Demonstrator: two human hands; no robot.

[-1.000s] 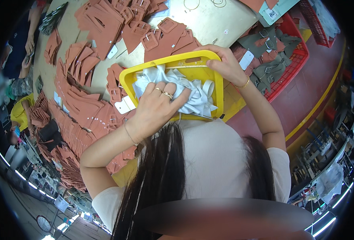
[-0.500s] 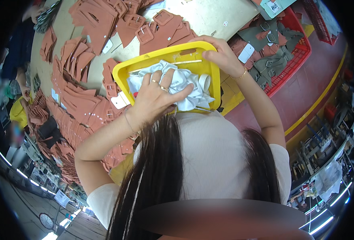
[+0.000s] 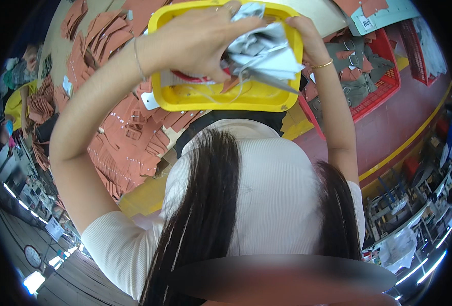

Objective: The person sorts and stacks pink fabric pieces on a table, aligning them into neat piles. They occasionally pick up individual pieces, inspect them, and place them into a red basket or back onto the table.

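Note:
A yellow plastic tray [image 3: 226, 105] is held over the near side of the table, in front of my body. My right hand [image 3: 307, 38] is closed on its right rim. My left hand [image 3: 198, 43] reaches into the tray, thumb and fingers closed around a crumpled bundle of white cloth [image 3: 269, 48]. Below the bundle lies a pair of scissors [image 3: 277, 80], its blades pointing right and its red handle partly under my left hand. A thin pale cord loops near the blades. My left fingertips are partly hidden behind the cloth.
Stacks of reddish-brown cut pieces [image 3: 116, 125], some with buckles, cover the table on the left. A red crate [image 3: 376, 94] with grey-green and reddish buckled pieces stands at right, below a pale green box [image 3: 384, 20]. Another red crate [image 3: 414, 56] is farther right. Another person [image 3: 19, 104] in yellow is at far left.
The tray has moved away from my body, higher in the picture. My left hand has grasped the white cloth and shifted it right, uncovering the scissors and the tray's bottom.

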